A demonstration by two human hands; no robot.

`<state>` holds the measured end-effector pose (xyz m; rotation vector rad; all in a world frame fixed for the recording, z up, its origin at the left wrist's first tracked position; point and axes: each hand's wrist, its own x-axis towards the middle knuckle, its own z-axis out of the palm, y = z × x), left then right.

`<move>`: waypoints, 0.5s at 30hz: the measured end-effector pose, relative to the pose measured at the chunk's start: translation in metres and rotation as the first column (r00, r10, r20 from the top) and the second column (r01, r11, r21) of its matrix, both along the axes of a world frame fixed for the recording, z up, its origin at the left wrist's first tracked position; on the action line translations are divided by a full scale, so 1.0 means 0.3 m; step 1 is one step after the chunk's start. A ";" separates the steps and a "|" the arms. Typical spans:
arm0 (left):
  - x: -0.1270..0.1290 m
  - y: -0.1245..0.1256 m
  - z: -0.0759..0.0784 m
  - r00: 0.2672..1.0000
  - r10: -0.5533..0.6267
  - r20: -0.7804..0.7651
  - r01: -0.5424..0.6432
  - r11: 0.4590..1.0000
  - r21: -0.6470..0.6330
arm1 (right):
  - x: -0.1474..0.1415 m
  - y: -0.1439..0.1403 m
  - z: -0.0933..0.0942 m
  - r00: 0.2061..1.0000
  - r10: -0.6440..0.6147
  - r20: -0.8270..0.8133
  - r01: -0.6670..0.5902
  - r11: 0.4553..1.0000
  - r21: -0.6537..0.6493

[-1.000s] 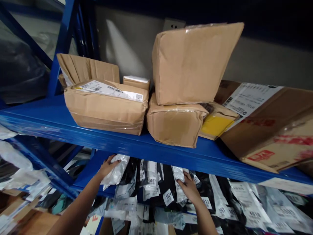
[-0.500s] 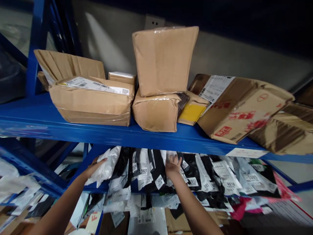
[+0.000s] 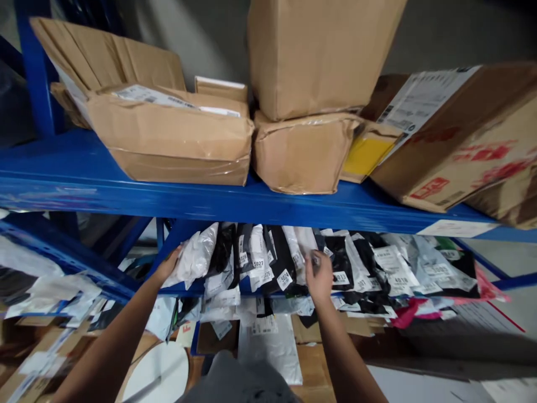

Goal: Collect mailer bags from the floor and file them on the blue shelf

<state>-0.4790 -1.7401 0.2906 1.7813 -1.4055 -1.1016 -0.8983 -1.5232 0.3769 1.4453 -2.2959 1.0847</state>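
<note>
On the lower shelf stands a tight row of plastic mailing bags with number labels. My left hand (image 3: 170,265) lies along the left side of a crumpled white mailing bag (image 3: 198,253) at the row's left end, its fingers stretched and partly hidden. My right hand (image 3: 320,275) is in the middle of the row, fingers bent around the edge of a white mailing bag (image 3: 305,239); the fingertips are partly hidden. Between the hands are a black mailing bag (image 3: 278,254) labelled 5024 and a bag labelled 5027 (image 3: 257,252). Right of my right hand is a black bag labelled 5013 (image 3: 339,258).
A blue shelf beam (image 3: 201,206) crosses just above my hands. Over it sit a torn carton (image 3: 176,134), two stacked boxes (image 3: 304,154) and a tilted carton with red print (image 3: 453,145). Below are more bags and a round white lid (image 3: 161,372).
The view has tipped down and moved closer, so the cartons appear larger. My right hand's spread fingers have bent in at the white bag. My left hand stays beside the crumpled bag.
</note>
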 end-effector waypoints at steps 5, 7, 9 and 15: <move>0.070 0.035 -0.034 0.994 0.089 0.071 -0.092 0.995 0.033 | 0.069 0.293 -0.264 0.965 -0.172 0.196 0.220 0.940 -0.261; 0.078 0.052 -0.042 0.987 0.127 0.093 -0.128 0.992 0.004 | 0.097 0.402 -0.402 0.837 -0.332 0.436 0.383 0.923 -0.031; 0.081 0.071 -0.043 0.980 0.167 0.109 -0.163 0.986 -0.042 | 0.119 0.503 -0.520 0.668 -0.485 0.564 0.444 0.868 0.221; 0.071 0.239 0.001 0.946 0.292 0.143 -0.255 0.938 -0.233 | 0.141 0.684 -0.706 0.586 -0.498 0.640 0.100 0.828 0.552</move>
